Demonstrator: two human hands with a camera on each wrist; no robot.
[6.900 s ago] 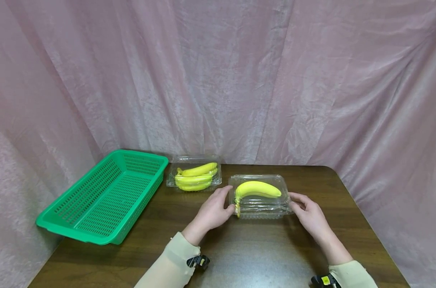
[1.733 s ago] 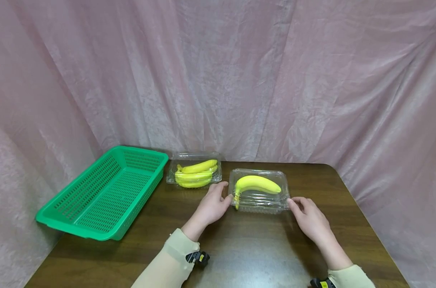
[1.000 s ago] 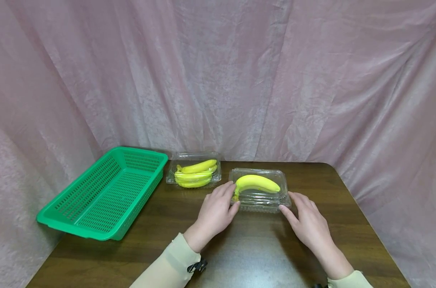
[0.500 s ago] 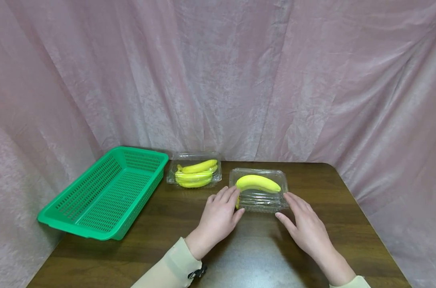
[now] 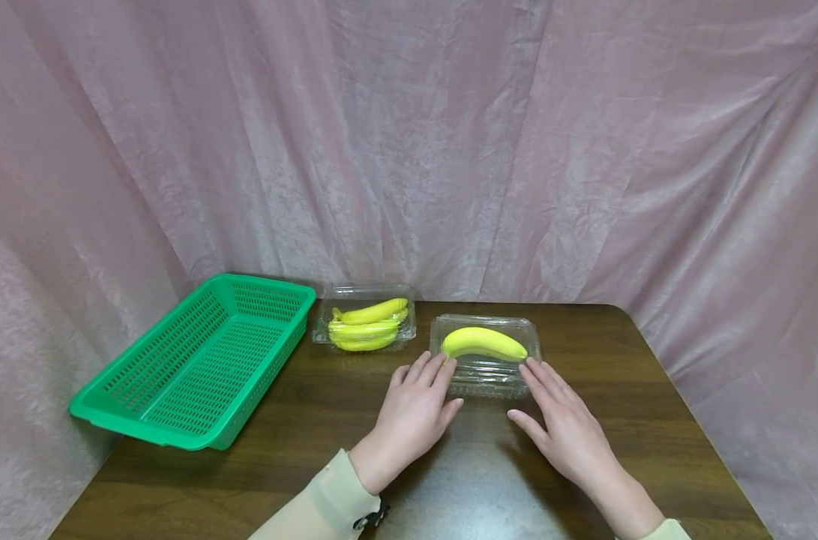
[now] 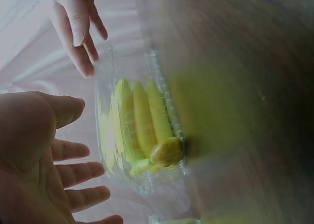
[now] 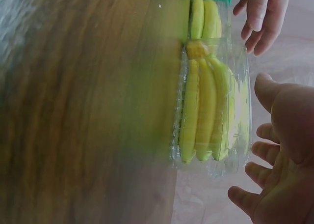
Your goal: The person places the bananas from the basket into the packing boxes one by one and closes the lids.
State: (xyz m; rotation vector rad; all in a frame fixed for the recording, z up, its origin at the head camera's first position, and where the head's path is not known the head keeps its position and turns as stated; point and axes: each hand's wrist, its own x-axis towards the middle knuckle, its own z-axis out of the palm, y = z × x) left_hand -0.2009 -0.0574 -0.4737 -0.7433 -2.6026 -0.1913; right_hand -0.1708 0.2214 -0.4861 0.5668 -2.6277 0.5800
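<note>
A clear plastic clamshell container [image 5: 492,390] with several bananas [image 5: 486,342] inside stands on the table in front of me, its lid down. My left hand [image 5: 414,416] hovers at its near left corner, fingers extended and spread. At the near right corner my right hand [image 5: 570,439] hovers the same way, thumb apart from the fingers. In the left wrist view, a gap shows between the left fingertips [image 6: 100,193] and the container [image 6: 105,130]. The right wrist view likewise shows the right fingers [image 7: 265,153] apart from the bananas' container [image 7: 240,150]. Neither hand holds anything.
A second clear container [image 5: 322,330] of bananas stands further back, left of the first one. A green perforated plastic basket [image 5: 223,435] lies on the left side of the brown wooden table [image 5: 301,420]. A pink curtain [image 5: 449,150] hangs behind.
Both hands have left the sides of the near container, where they held it, and moved inward over its front corners. Their fingers have straightened. The basket and second container stay put.
</note>
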